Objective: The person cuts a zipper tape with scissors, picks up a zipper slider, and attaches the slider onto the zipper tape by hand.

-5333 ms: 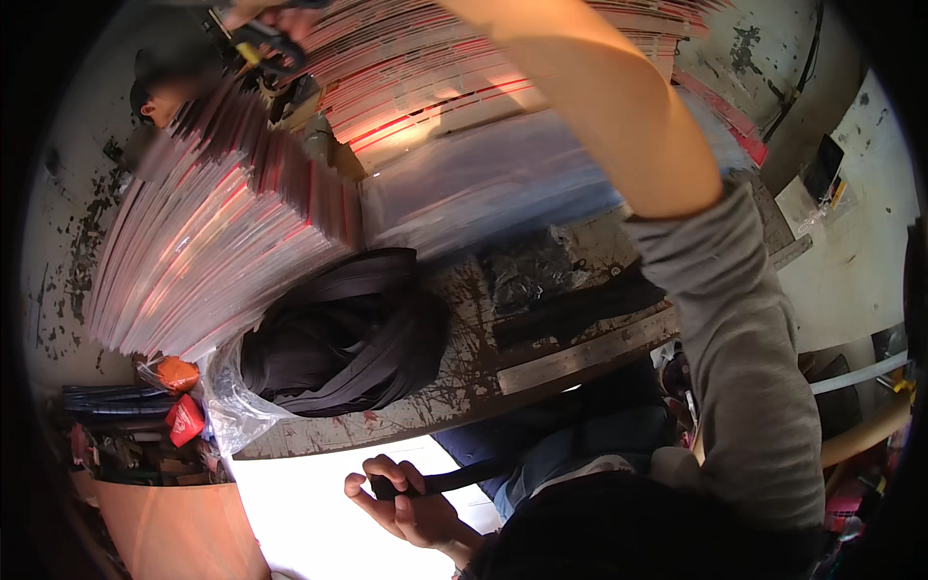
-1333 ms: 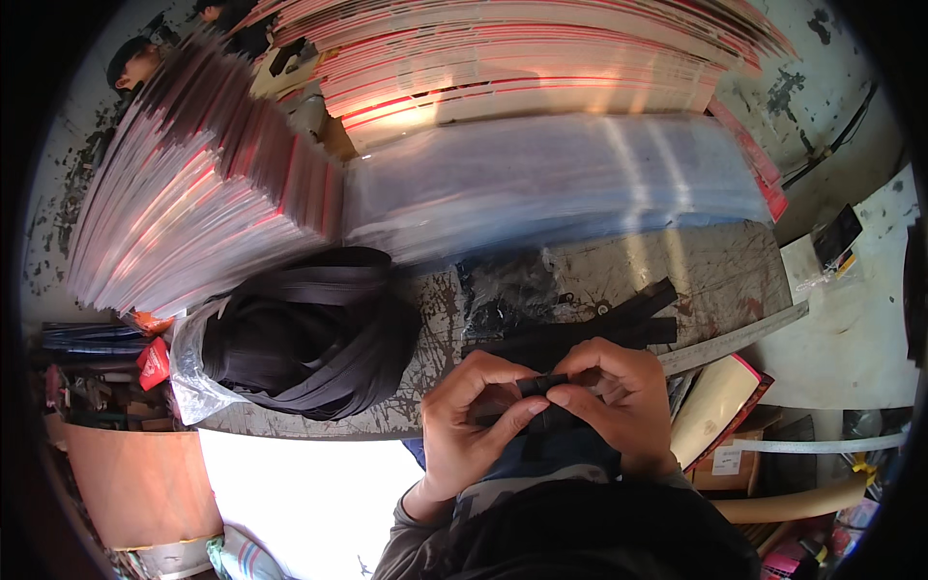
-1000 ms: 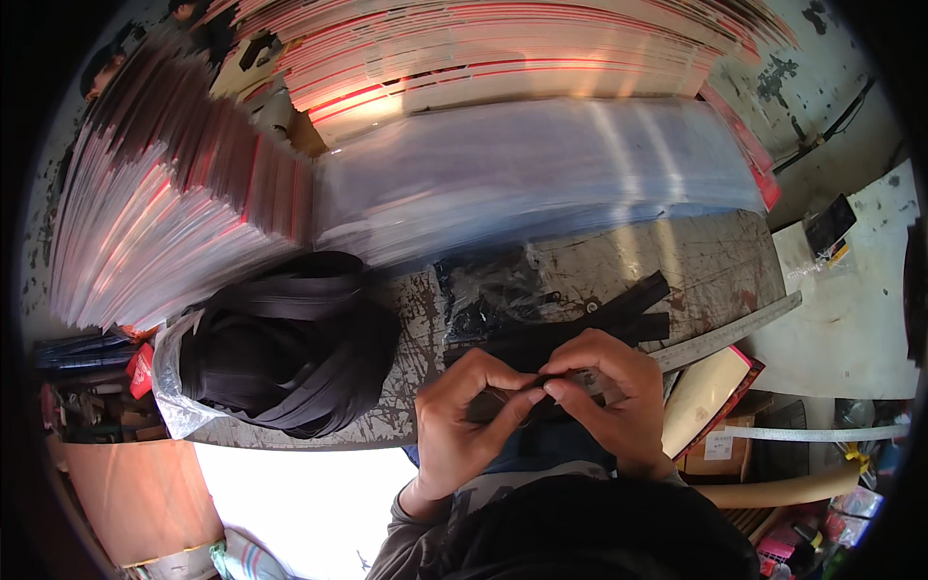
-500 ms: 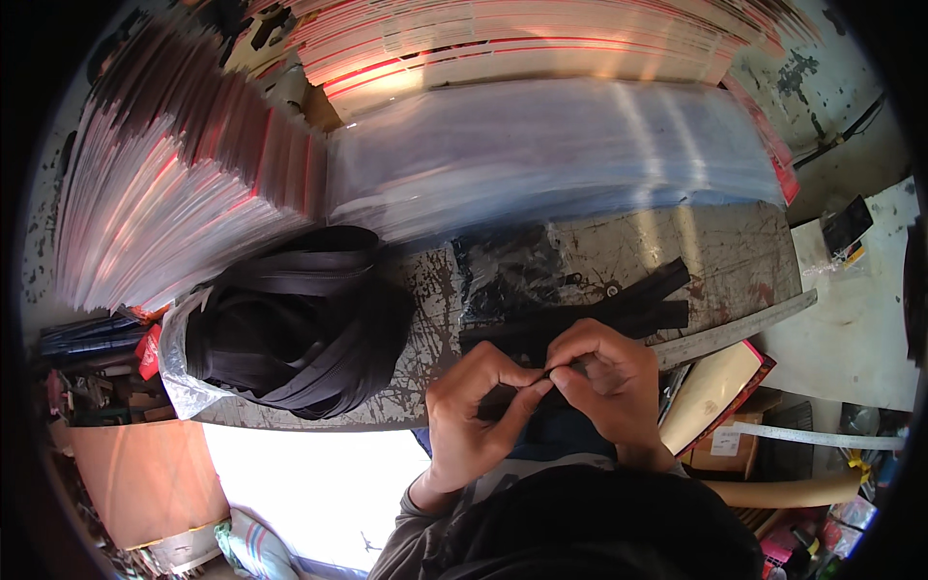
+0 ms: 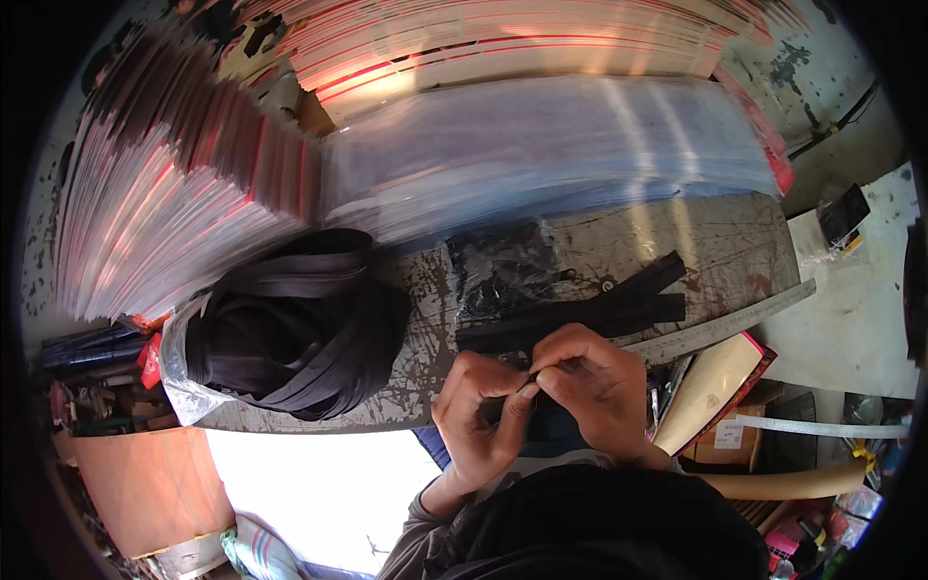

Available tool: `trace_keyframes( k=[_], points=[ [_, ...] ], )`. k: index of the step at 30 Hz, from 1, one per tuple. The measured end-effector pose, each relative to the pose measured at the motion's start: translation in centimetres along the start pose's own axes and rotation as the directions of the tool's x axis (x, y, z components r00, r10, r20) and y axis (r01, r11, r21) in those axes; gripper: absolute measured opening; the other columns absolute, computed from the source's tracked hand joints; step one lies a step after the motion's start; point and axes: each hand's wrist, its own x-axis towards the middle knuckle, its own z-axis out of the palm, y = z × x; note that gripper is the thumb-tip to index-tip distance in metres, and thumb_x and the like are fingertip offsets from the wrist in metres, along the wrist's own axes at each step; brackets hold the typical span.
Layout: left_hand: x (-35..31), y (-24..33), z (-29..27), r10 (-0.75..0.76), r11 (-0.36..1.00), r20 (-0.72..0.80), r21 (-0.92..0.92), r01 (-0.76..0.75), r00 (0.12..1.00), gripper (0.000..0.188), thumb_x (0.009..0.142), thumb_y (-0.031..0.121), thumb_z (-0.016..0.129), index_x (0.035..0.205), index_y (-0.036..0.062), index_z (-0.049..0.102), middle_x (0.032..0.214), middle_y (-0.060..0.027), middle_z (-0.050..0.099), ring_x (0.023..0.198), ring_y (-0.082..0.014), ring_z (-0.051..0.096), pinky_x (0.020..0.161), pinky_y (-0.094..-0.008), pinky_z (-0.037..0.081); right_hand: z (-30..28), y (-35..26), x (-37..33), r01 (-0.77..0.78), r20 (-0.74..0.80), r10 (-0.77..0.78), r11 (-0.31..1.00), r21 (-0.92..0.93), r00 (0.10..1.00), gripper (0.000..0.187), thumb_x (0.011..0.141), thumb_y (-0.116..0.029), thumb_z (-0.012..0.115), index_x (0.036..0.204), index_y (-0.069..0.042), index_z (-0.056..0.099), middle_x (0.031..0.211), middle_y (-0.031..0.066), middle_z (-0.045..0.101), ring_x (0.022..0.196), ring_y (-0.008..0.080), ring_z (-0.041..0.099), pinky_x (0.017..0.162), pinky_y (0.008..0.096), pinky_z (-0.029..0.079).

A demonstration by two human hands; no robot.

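Note:
My left hand (image 5: 476, 414) and my right hand (image 5: 601, 398) meet fingertip to fingertip near the front edge of the worktable (image 5: 735, 232). Both are closed in a pinch on one small black piece (image 5: 532, 379), mostly covered by the fingers and too small to name. Just beyond them lie cut lengths of black zipper tape (image 5: 633, 307), their ends spread apart at the right. A clear plastic bag (image 5: 498, 271) with small dark pieces inside rests behind the tape. To the left sits a big coiled bundle of black zipper tape (image 5: 300, 329), partly in clear plastic.
Clear plastic sheets (image 5: 541, 145) are stacked along the back. Red-edged sleeves (image 5: 184, 203) stand at the left. A metal ruler (image 5: 720, 324) runs along the table's right front edge, near a cardboard box (image 5: 730, 440). A tan panel (image 5: 150, 488) is at lower left.
My hands have shifted slightly left and nearer, still pinched together, with the fingers turned a little. The tape, bag and bundle lie as before.

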Motion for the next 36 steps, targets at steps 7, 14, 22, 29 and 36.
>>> trace_keyframes(
  k=[7, 14, 22, 29, 36],
  points=[
    [1.3, 1.0, -1.3, 0.045, 0.992, 0.106, 0.115, -0.057, 0.993, 0.021, 0.064, -0.004, 0.068, 0.082, -0.0004, 0.059, 0.08, -0.0113, 0.061, 0.071, -0.0167, 0.061, 0.058, -0.0225, 0.048, -0.1, -0.3, 0.0, 0.198, 0.017, -0.211, 0.886, -0.419, 0.977, 0.009, 0.072, 0.004, 0.058, 0.08, 0.0, 0.059, 0.076, 0.0094, 0.059, 0.067, 0.0142, 0.057, 0.057, 0.0225, 0.045],
    [1.3, 1.9, -1.7, -0.051, 0.99, 0.107, 0.134, 0.036, 0.993, 0.017, 0.062, -0.005, 0.069, 0.077, -0.0009, 0.061, 0.075, -0.0106, 0.062, 0.067, -0.0165, 0.061, 0.056, -0.0227, 0.048, -0.2, -0.8, 0.1, 0.371, 0.124, -0.372, 0.724, -0.581, 0.92, 0.019, 0.062, 0.006, 0.065, 0.079, 0.0, 0.059, 0.076, 0.0095, 0.059, 0.063, 0.0167, 0.056, 0.053, 0.0238, 0.045],
    [0.8, 1.5, -1.2, -0.003, 1.0, 0.064, 0.0, 0.003, 0.998, 0.015, 0.064, -0.006, 0.067, 0.076, -0.0003, 0.061, 0.074, -0.0102, 0.062, 0.067, -0.0151, 0.06, 0.057, -0.0225, 0.047, 0.0, -0.7, -0.1, 0.404, 0.111, -0.407, 0.76, -0.509, 0.907, 0.023, 0.058, 0.011, 0.062, 0.078, 0.001, 0.059, 0.074, 0.0095, 0.058, 0.063, 0.0169, 0.055, 0.054, 0.0241, 0.043],
    [-0.5, 0.4, 0.3, -0.025, 0.975, -0.023, -0.22, 0.019, 0.999, 0.013, 0.069, -0.007, 0.063, 0.08, -0.0011, 0.058, 0.078, -0.0095, 0.059, 0.069, -0.0137, 0.057, 0.062, -0.0221, 0.045, -0.1, 0.5, -0.5, 0.303, 0.028, -0.302, 0.944, -0.131, 0.953, 0.016, 0.069, 0.011, 0.056, 0.084, 0.005, 0.054, 0.081, 0.0116, 0.054, 0.071, 0.0118, 0.051, 0.063, 0.0216, 0.04],
    [0.0, 0.4, 1.3, -0.255, 0.86, -0.012, -0.46, 0.221, 0.967, 0.021, 0.072, -0.008, 0.059, 0.091, -0.0029, 0.054, 0.086, -0.0078, 0.052, 0.084, -0.0114, 0.052, 0.073, -0.022, 0.042, 0.2, 0.9, -0.3, 0.128, -0.108, -0.138, 0.987, -0.099, 0.985, 0.012, 0.075, 0.008, 0.052, 0.087, 0.005, 0.053, 0.083, 0.0105, 0.053, 0.072, 0.0112, 0.05, 0.064, 0.0221, 0.041]
  ],
)
